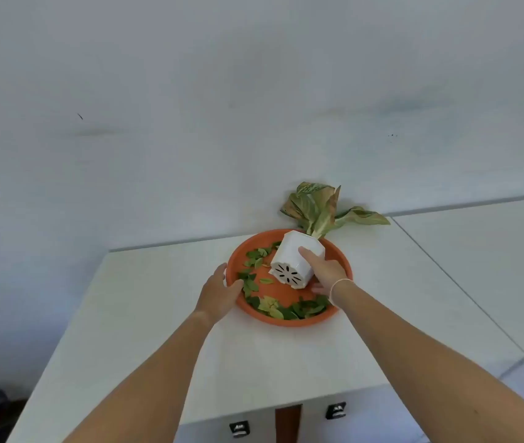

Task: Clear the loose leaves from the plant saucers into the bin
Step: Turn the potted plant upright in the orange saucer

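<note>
The orange saucer [289, 318] sits near the back edge of the white surface [145, 314], with loose green leaves [286, 310] in it. The right hand [326, 270] wraps its grip around the white pot [297, 262], tipping it back. The left hand [220, 297] holds the saucer's left rim.

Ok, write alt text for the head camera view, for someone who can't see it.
A person's right hand grips a white plant pot, tilted away so its slotted underside faces the camera, over an orange saucer strewn with loose green leaves. The left hand holds the saucer's left rim. The saucer rests on a white table against a pale wall.
</note>
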`<state>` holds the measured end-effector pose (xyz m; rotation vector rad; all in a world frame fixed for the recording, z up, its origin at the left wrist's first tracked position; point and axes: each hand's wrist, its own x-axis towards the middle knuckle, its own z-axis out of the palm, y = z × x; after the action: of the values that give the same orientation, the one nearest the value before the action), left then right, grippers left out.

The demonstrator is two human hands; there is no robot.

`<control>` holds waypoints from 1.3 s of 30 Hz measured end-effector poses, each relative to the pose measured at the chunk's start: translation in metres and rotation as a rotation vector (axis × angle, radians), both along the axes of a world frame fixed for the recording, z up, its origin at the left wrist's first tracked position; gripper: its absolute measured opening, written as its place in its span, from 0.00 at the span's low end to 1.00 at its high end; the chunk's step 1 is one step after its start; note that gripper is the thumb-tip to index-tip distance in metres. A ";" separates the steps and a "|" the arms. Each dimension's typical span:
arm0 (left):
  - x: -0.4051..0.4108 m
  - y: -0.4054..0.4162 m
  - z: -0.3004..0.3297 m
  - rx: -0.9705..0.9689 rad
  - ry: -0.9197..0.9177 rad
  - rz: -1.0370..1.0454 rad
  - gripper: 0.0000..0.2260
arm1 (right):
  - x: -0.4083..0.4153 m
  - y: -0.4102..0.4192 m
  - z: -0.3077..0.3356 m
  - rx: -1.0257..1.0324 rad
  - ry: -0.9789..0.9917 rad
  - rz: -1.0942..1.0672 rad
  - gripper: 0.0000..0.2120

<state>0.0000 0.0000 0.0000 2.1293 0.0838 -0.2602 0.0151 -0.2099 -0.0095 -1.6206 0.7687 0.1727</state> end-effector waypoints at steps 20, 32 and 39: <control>0.007 -0.001 -0.023 -0.100 0.087 0.087 0.10 | 0.010 0.005 -0.005 0.274 -0.065 -0.064 0.33; 0.005 -0.008 -0.028 -0.113 0.062 0.121 0.13 | 0.009 0.006 -0.019 0.202 -0.297 0.017 0.36; 0.006 -0.009 -0.029 -0.147 0.066 0.121 0.14 | 0.004 0.005 -0.026 0.009 -0.462 0.079 0.37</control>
<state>0.0057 -0.0093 -0.0295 1.9613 0.2248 -0.2569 0.0189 -0.2047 -0.0357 -1.6006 0.3486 -0.1402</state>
